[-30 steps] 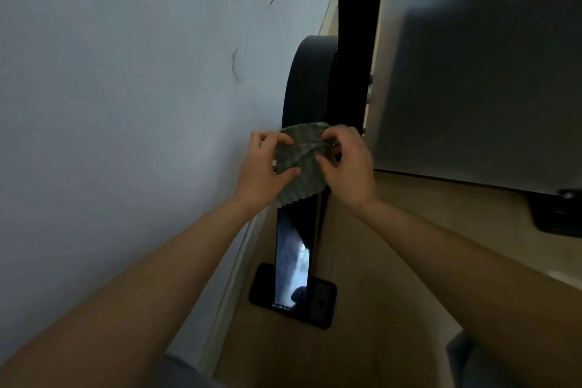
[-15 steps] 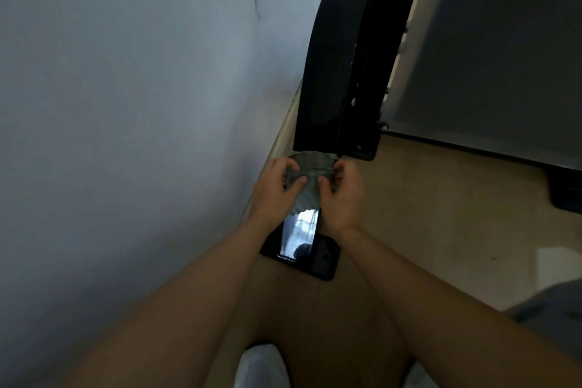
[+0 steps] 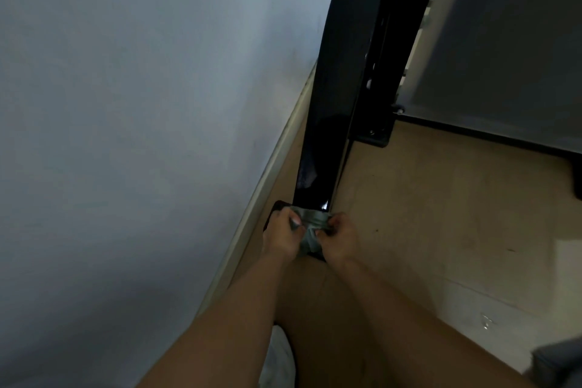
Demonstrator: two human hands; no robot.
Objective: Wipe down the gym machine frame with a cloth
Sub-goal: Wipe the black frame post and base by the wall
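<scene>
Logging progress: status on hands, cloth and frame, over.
Hands: left hand and right hand both grip cloth. Cloth against foot of black frame post. Nothing blocking seen.

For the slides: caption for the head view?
Left hand and right hand grip a cloth at the foot of the black frame beside the wall.

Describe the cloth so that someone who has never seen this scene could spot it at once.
Beside the pale wall, a glossy black frame post curves down to the tan floor. At its foot, the left hand and right hand grip a bunched cloth against the post. It is the only grey-green, crumpled thing there.
</scene>
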